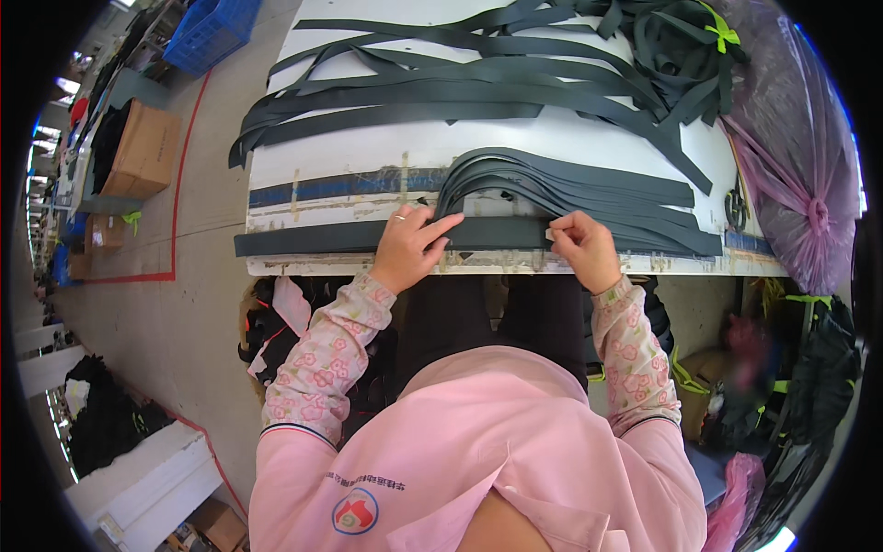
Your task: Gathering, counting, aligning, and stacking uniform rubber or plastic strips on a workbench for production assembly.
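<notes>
A dark grey elastic strap point(501, 232) lies flat along the near edge of the white table. My left hand point(410, 247) rests on its left part, index finger stretched out and thumb apart, holding nothing. Just beyond those fingertips, a bundle of similar straps point(607, 198) arches up at its left end and fans out flat to the right. Over the strap's right part, my right hand point(587, 250) is closed in a pinch on a small whitish piece point(550, 234), which touches the strap. What the piece is cannot be made out.
Long loose straps point(395, 92) spread across the far half of the table point(552, 138). Scissors point(736, 210) lie at the right edge, beside a pink plastic bag point(809, 184). Cardboard boxes point(143, 147) and a blue crate point(212, 35) stand off to the left.
</notes>
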Demonstrator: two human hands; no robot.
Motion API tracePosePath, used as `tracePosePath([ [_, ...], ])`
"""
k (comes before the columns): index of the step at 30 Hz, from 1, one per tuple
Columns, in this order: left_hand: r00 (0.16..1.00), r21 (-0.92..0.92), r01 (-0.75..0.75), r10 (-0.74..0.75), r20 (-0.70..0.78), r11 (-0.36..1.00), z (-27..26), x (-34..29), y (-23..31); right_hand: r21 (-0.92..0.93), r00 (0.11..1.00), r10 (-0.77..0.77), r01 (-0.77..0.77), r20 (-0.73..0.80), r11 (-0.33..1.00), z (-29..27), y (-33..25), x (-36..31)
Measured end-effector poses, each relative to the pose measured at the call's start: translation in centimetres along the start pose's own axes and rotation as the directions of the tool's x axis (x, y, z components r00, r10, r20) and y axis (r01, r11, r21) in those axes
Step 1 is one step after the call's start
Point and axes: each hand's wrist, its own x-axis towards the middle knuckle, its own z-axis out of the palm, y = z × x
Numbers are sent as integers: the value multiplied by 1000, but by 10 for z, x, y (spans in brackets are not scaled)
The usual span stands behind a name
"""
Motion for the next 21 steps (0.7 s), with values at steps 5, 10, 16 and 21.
tracePosePath([
  [5,999,36,35,-37,40,999,-2,0,-1,-253,999,-46,38,-27,967,-55,25,-10],
  [10,998,-1,26,-26,55,1000,-2,2,1,-321,985,-167,145,-43,936,-51,20,-16],
  [16,998,10,27,-28,48,1000,-1,2,1,-401,974,-223,188,-42,896,-47,25,-15],
  [21,997,26,56,-57,56,998,0,1,2,-535,951,-307,281,42,797,-49,29,-11],
])
